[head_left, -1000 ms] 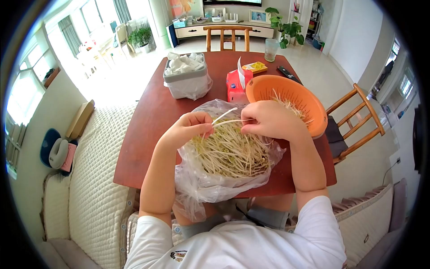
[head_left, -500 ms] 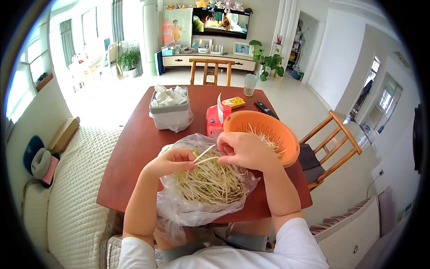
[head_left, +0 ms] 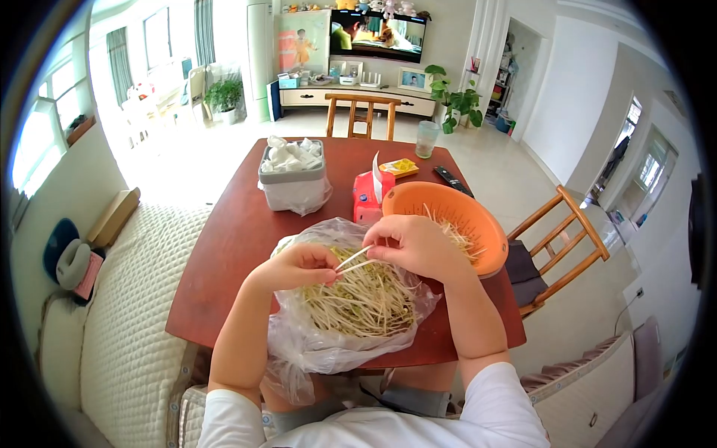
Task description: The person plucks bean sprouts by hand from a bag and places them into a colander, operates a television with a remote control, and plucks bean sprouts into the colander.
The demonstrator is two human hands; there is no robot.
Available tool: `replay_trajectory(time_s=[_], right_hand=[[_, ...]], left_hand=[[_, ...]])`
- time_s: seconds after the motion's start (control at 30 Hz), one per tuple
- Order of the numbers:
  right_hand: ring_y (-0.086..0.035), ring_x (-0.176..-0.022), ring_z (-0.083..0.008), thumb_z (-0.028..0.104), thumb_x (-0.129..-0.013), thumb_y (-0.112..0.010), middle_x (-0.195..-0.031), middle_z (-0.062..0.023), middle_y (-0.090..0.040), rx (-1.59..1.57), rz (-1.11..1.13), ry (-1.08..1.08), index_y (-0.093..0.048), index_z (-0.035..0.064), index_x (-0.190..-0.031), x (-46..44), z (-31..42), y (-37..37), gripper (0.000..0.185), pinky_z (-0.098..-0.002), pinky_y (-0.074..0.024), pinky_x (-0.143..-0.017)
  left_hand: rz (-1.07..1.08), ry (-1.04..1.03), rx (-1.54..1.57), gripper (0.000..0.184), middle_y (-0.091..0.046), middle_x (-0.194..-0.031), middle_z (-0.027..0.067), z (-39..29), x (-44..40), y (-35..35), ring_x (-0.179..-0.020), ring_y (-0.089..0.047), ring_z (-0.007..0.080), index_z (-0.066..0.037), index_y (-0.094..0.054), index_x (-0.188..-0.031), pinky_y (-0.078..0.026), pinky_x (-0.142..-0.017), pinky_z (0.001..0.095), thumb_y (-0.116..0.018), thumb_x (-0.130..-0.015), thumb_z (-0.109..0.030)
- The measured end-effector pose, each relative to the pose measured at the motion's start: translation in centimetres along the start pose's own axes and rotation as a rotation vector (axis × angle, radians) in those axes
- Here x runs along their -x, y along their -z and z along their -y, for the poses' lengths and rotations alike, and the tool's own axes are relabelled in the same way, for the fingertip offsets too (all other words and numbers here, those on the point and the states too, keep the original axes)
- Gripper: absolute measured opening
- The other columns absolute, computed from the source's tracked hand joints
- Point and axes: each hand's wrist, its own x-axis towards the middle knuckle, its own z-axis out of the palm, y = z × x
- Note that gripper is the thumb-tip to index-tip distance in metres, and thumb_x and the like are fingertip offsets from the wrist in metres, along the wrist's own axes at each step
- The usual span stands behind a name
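Over a clear plastic bag (head_left: 299,340) full of bean sprouts (head_left: 358,302), my left hand (head_left: 302,266) pinches the lower ends of two pale sprouts (head_left: 355,258). My right hand (head_left: 409,243) is closed at the upper end of one of these sprouts, to the right of my left hand. An orange colander (head_left: 485,231) with some sprouts (head_left: 457,233) inside stands just behind and right of my right hand, which hides part of its near rim.
On the red-brown table (head_left: 224,261) are a grey bin (head_left: 295,187) topped with crumpled tissues, a red tissue pack (head_left: 368,196), a yellow box (head_left: 399,167), a remote (head_left: 452,179) and a glass (head_left: 426,140). Wooden chairs stand behind (head_left: 362,112) and right (head_left: 567,239).
The view has tilted up since the first frame. My right hand has come back toward my left hand and now pinches the tip of a sprout that stood free half a second ago.
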Motion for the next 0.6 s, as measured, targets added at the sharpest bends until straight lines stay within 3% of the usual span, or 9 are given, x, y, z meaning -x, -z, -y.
replay_trajectory(time_s=[0.07,0.17,0.27,0.37,0.6], right_hand=[[-0.058,-0.067,-0.0119,0.012,-0.08,-0.069,-0.074,-0.0052,-0.063,0.01,-0.009,0.08,-0.064,0.0019,-0.089,-0.28,-0.32,-0.19,0.014,-0.0262,-0.0452,-0.061],[-0.058,-0.066,-0.011,0.013,-0.08,-0.07,-0.073,-0.0058,-0.063,-0.083,-0.047,-0.088,-0.066,0.002,-0.089,-0.35,-0.09,-0.06,0.015,-0.0254,-0.0447,-0.06],[-0.057,-0.064,-0.0114,0.013,-0.079,-0.071,-0.07,-0.0068,-0.062,-0.147,-0.108,-0.101,-0.067,0.0026,-0.088,-0.34,0.02,-0.17,0.015,-0.0261,-0.0447,-0.059],[-0.058,-0.062,-0.0154,0.013,-0.078,-0.07,-0.07,-0.0084,-0.063,-0.085,-0.138,-0.115,-0.067,0.0022,-0.086,-0.35,0.1,-0.32,0.014,-0.0284,-0.0456,-0.06],[-0.061,-0.072,-0.0293,0.011,-0.08,-0.064,-0.076,-0.0131,-0.064,0.364,-0.24,0.181,-0.066,0.0035,-0.085,-0.51,-0.63,-0.71,0.009,-0.0371,-0.0483,-0.067]], left_hand=[[0.005,0.004,-0.032,0.01,-0.062,-0.089,0.0024,0.15,-0.03,0.14,-0.081,-0.056,0.0071,0.002,-0.06,-0.095,-0.046,-0.072,0.0221,-0.06,-0.091,-0.007],[-0.018,0.025,-0.002,0.011,-0.063,-0.086,0.0013,0.04,-0.02,0.13,-0.079,-0.057,0.0064,0.001,-0.061,-0.093,-0.045,-0.07,0.0214,-0.06,-0.091,-0.009],[-0.042,0.052,-0.06,0.019,-0.062,-0.08,-0.0007,-0.22,-0.05,0.15,-0.075,-0.054,0.0048,0.001,-0.061,-0.093,-0.043,-0.067,0.0204,-0.057,-0.094,-0.018],[-0.097,0.065,-0.019,0.018,-0.062,-0.078,-0.0005,0.2,-0.06,0.37,-0.071,-0.054,0.0038,-0.001,-0.062,-0.088,-0.041,-0.063,0.0195,-0.057,-0.093,-0.018],[-0.163,0.046,0.014,0.017,-0.063,-0.078,0.0013,-0.57,0.25,0.31,-0.068,-0.054,0.0045,-0.002,-0.061,-0.081,-0.04,-0.062,0.0192,-0.059,-0.091,-0.016]])
